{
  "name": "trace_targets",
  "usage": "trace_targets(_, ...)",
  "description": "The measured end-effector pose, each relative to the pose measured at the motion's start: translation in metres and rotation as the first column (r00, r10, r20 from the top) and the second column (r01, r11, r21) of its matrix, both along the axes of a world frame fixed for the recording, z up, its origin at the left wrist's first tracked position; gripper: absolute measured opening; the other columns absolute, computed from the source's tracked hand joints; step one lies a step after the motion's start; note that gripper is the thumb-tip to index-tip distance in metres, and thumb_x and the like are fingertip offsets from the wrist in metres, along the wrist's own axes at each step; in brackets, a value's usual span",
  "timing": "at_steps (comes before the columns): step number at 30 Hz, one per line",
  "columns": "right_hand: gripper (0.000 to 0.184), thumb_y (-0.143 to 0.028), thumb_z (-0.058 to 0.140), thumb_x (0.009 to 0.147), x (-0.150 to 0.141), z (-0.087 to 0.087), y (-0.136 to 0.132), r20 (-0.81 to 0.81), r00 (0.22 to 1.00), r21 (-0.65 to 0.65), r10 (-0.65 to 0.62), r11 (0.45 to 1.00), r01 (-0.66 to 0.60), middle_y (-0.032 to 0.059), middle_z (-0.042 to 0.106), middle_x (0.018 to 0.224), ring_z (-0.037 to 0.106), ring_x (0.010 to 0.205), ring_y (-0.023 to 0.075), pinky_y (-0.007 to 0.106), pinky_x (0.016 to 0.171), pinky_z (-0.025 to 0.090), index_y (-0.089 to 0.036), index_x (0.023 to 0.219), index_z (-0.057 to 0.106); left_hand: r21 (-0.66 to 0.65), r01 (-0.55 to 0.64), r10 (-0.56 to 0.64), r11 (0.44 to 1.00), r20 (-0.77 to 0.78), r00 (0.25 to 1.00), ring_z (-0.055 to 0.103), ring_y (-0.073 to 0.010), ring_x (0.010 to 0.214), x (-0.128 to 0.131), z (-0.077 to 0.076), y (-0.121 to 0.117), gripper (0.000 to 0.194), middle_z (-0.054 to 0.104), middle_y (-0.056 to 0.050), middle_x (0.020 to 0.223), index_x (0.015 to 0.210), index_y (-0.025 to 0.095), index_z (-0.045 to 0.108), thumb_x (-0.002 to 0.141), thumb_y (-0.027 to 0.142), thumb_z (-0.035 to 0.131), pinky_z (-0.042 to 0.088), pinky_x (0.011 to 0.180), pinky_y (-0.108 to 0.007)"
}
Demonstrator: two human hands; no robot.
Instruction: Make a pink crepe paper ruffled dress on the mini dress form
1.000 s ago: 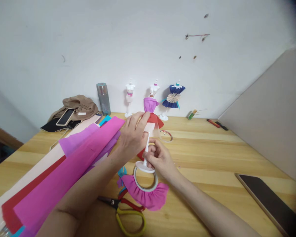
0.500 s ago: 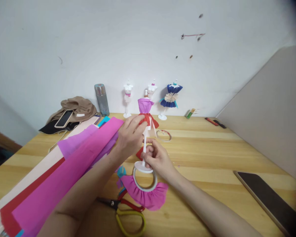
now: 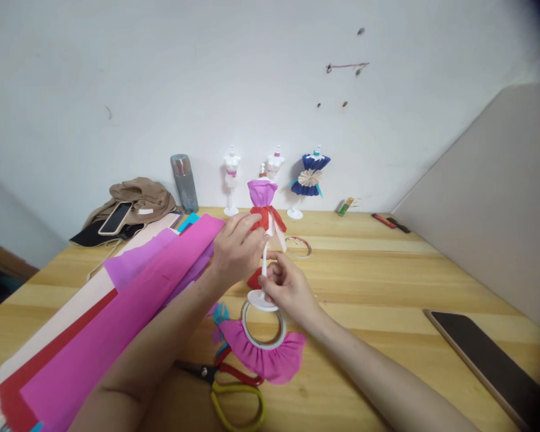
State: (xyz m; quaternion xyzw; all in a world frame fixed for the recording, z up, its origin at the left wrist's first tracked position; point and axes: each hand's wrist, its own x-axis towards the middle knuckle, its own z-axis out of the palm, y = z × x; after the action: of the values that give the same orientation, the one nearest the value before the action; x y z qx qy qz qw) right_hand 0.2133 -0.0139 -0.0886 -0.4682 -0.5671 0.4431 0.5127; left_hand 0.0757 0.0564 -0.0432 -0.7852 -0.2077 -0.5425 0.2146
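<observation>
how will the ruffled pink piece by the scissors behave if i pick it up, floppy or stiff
The pink piece will probably flop, as it lies in soft gathers. It looks thin, so likely light for its size. The tape roll meets its inner edge and might shift with it.

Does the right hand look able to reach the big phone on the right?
Probably yes: nothing visible stands between the right hand and the phone, though the fingers hold the white post.

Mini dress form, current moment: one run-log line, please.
left hand: on red skirt | right hand: gripping white stand | scissors: on table
</observation>
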Motion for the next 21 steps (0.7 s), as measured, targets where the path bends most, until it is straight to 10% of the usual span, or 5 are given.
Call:
trace_targets(11,0.036,-0.027,0.066,0.072,0.006,0.023,-0.002,-0.189,0.982,-0.023,0.004,1.0,-0.009,-0.0127,0.05,0.056,0.046,0.036,0.0077,0.02,0.038,0.034,-0.023,0.102,0.046,0.041,0.049,-0.051,0.998,0.06,0.997,0.061,-0.027,0.12,-0.002,-0.007,0.006,0.06,0.067,-0.017,0.124,0.138,0.017,0.046,0.086,0.035,0.07,0.049,0.101,-0.041)
trace_targets(16,0.042,-0.035,0.071,0.075,0.01,0.023,-0.001,-0.266,0.958,-0.016,0.112,0.993,-0.121,-0.0095,0.056,0.061,0.045,0.038,0.0074,0.02,0.039,0.033,-0.024,0.108,0.046,-0.244,-0.017,0.028,0.969,0.042,0.999,0.057,-0.0319,0.124,0.006,-0.003,-0.003,0.074,0.06,-0.021,0.131,0.142,0.013,0.039,0.083,0.043,0.072,0.048,0.103,-0.047)
trace_targets(21,0.052,-0.045,0.076,0.075,0.01,0.019,0.0,-0.37,0.912,-0.03,0.175,0.979,-0.2,-0.0105,0.054,0.057,0.044,0.038,0.0073,0.02,0.04,0.033,-0.024,0.113,0.047,-0.571,0.082,-0.003,0.817,0.138,0.99,0.05,-0.0348,0.132,0.015,-0.005,-0.012,0.084,0.051,-0.023,0.142,0.146,0.013,0.035,0.076,0.035,0.076,0.045,0.107,-0.052)
